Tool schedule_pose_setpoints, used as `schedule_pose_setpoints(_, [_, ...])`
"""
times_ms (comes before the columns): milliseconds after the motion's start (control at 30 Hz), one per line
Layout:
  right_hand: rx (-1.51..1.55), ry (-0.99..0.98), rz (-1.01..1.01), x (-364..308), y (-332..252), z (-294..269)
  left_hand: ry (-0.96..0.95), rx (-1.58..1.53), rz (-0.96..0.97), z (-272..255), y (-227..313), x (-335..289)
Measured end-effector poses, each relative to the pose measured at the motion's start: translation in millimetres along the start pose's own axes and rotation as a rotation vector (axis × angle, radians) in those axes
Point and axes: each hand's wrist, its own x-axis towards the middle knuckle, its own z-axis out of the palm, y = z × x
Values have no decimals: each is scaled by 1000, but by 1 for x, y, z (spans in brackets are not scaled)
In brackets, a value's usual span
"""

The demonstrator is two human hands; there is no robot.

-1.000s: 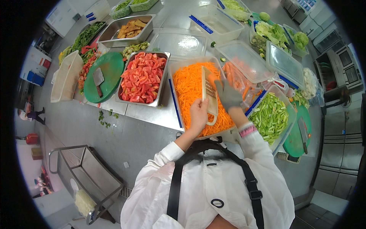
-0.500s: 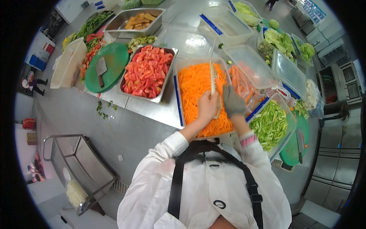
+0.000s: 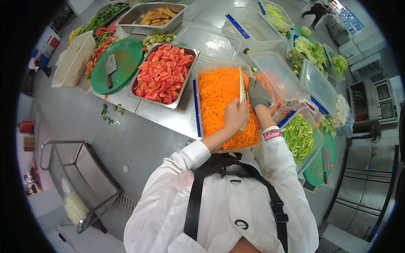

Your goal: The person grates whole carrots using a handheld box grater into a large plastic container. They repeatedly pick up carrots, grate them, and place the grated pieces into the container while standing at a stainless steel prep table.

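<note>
A clear plastic tub (image 3: 196, 110) in front of me holds a deep bed of shredded carrot (image 3: 215, 95). Over it stands a long pale grater (image 3: 241, 82), its far end toward the tub's back edge. My bare left hand (image 3: 234, 114) is closed around the grater's near part. My right hand (image 3: 259, 93), in a grey glove, presses against the grater's right side with its fingers bent. Whatever lies under that palm is hidden from view. Right of the tub, a bag of whole carrots (image 3: 276, 105) lies partly under a clear lid (image 3: 276, 76).
To the left are a steel pan of cut tomatoes (image 3: 164, 74) and a green board (image 3: 122, 63) with a cleaver (image 3: 110, 69). A tub of chopped green stalks (image 3: 297, 137) and another knife (image 3: 325, 162) sit at the right. A steel cart (image 3: 84, 177) stands lower left.
My gloved right hand has slid along the grater, away from me. The left hand keeps its grip on the grater. The whole view has shifted slightly.
</note>
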Motion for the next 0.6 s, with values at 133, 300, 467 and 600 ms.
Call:
schedule_pose_setpoints(133, [12, 66, -106, 15, 12, 4, -19, -13, 19, -3, -8, -3])
schedule_pose_setpoints(300, [-339, 468, -503, -43, 35, 26, 19, 9, 62, -10, 7, 13])
schedule_pose_setpoints(467, [-279, 115, -191, 21, 10, -10, -41, 75, 116, -2, -3, -19])
schedule_pose_setpoints(600, [-228, 188, -395, -23, 36, 21, 2, 46, -17, -19, 1, 5])
